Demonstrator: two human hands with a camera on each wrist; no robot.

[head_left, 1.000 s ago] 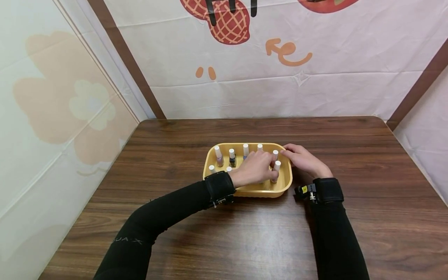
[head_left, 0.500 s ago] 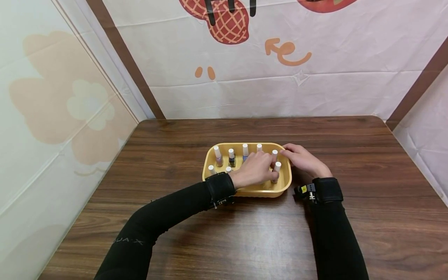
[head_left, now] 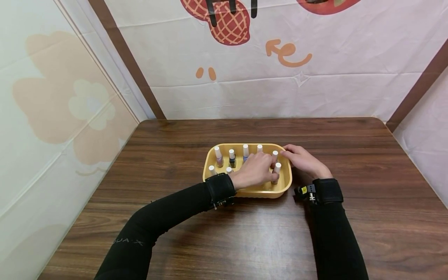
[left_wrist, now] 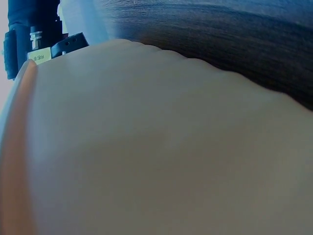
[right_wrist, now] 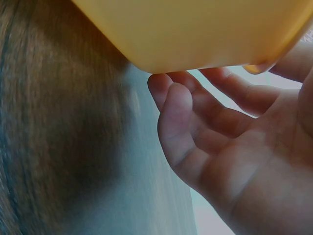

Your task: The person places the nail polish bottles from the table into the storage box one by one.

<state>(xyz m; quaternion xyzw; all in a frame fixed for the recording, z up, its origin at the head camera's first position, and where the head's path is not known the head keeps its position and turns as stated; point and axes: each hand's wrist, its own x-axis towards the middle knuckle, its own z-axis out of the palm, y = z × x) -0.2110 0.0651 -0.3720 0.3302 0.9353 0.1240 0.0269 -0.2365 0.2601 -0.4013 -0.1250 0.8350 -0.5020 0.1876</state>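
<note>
A yellow plastic basket (head_left: 259, 194) holds several white-capped nail polish bottles. Over its right half, my left hand (head_left: 253, 170) reaches in, thumb and forefinger pinching a nail polish bottle (head_left: 276, 171) near the right end; the hand covers part of the contents. My right hand (head_left: 305, 160) grips the basket's far right corner. In the right wrist view, the right hand (right_wrist: 234, 132) has fingers curled against the outside of the basket (right_wrist: 195, 34), one digit at its rim. The basket's wall (left_wrist: 161, 132), pale and close, fills most of the left wrist view.
Other nail polish bottles stand inside: a lilac one (head_left: 219, 159), a dark one (head_left: 232, 160) and a blue one (head_left: 245, 152) along the back. The brown wooden table (head_left: 175, 155) surrounds the basket, with a printed cloth wall (head_left: 262, 93) behind.
The pinched bottle's cap has shifted very slightly toward the near side of the basket. Both hands and the basket otherwise stay nearly in place.
</note>
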